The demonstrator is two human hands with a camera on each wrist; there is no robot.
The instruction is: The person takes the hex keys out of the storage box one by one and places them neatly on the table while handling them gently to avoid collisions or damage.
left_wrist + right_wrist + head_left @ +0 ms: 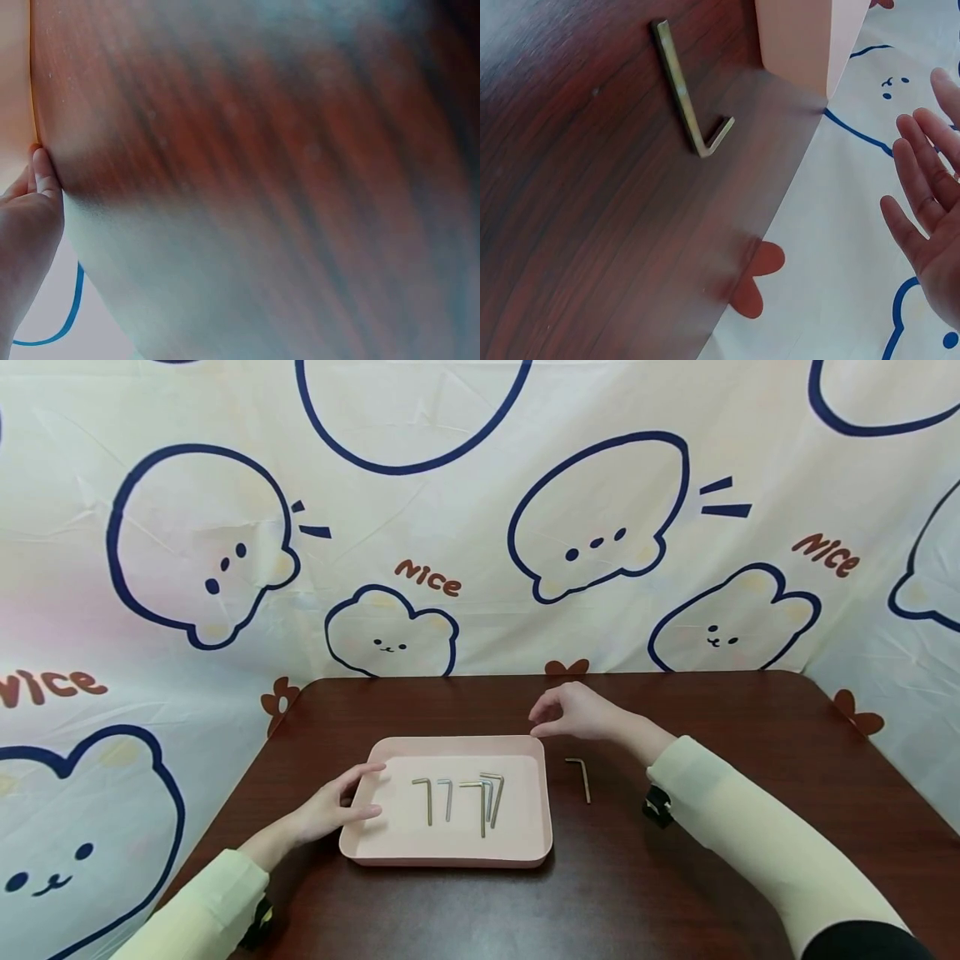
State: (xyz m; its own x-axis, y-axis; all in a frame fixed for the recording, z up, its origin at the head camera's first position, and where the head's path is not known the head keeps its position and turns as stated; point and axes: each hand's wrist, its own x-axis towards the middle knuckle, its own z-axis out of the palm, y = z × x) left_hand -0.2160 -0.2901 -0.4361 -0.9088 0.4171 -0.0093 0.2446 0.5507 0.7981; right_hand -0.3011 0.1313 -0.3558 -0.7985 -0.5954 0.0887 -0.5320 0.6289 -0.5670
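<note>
A pale pink tray (450, 852) lies on the table, and several L-shaped hex keys (430, 802) are spread inside it. My left hand (330, 802) holds the tray's left edge, thumb and fingers reaching over the rim; the left wrist view shows part of this hand (34, 202) at the tray's side. Over the far right corner of the tray is my right hand (577, 712), its fingers loosely bent with nothing in them. One brass-coloured hex key (583, 779) lies on the table right of the tray, nearer me than the right hand. That key (682, 94) appears large in the right wrist view.
The dark brown wooden table (645, 893) ends at a back edge just beyond the right hand. Behind it hangs a pale curtain (480, 527) with cartoon outlines, which also runs along both sides.
</note>
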